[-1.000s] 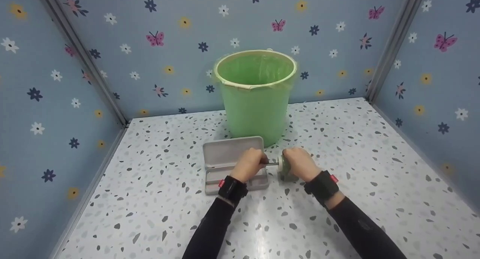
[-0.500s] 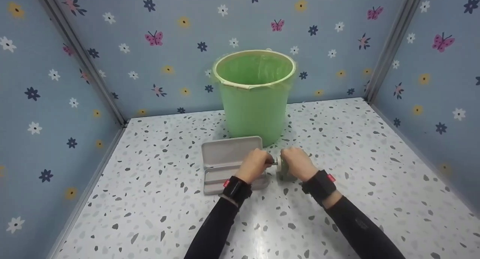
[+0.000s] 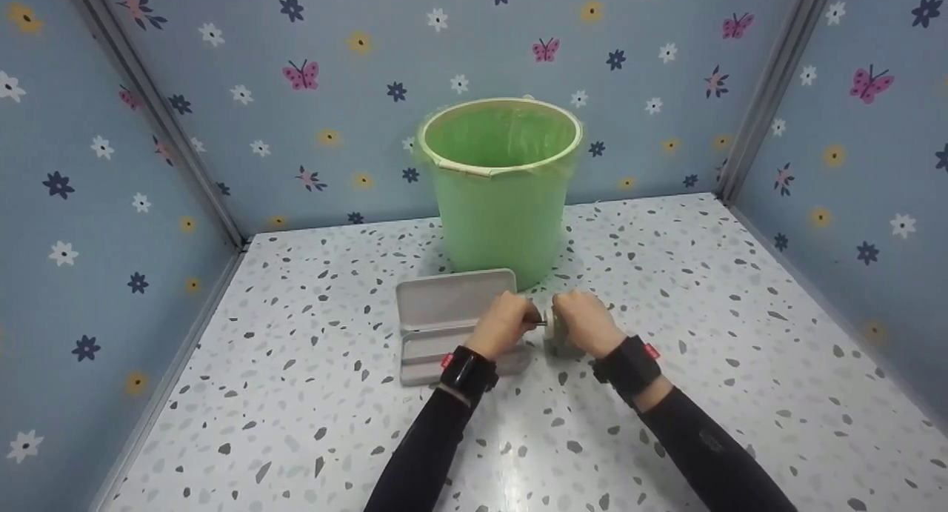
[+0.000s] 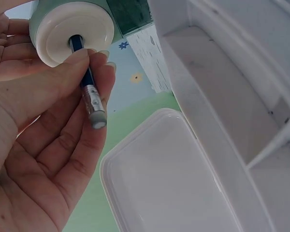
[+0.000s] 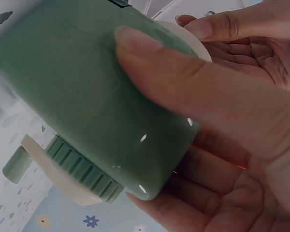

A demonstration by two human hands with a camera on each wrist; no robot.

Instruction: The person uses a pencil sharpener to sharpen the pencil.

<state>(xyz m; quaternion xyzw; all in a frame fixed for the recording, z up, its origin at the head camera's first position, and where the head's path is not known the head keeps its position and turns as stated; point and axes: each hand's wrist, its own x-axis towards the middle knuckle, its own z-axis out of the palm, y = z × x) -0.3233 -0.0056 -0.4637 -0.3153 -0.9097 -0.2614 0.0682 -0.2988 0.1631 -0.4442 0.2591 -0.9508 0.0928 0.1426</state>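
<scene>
My left hand [image 3: 505, 325] pinches a dark blue pencil [image 4: 92, 100] between thumb and fingers, close to its metal ferrule and grey eraser. The pencil's other end is hidden inside the hole of a cream disc on a green crank pencil sharpener [image 5: 72, 82]. Around the sharpener's body curl the fingers of my right hand [image 3: 589, 324], with the thumb lying across its side. In the right wrist view a crank handle [image 5: 17, 164] sticks out from the far end of the sharpener. Both hands are close together, just above the speckled tabletop.
An open, light grey pencil case [image 3: 448, 301] with divided compartments lies under and left of my left hand. Behind it stands a green bin [image 3: 503, 215] with a liner over its rim. Flower-patterned panels [image 3: 333, 90] enclose the tabletop [image 3: 311, 423] at the back and sides.
My left hand has moved slightly right, towards the sharpener, and less of the pencil shows between the hands. My right hand keeps its hold; the case and bin stay put.
</scene>
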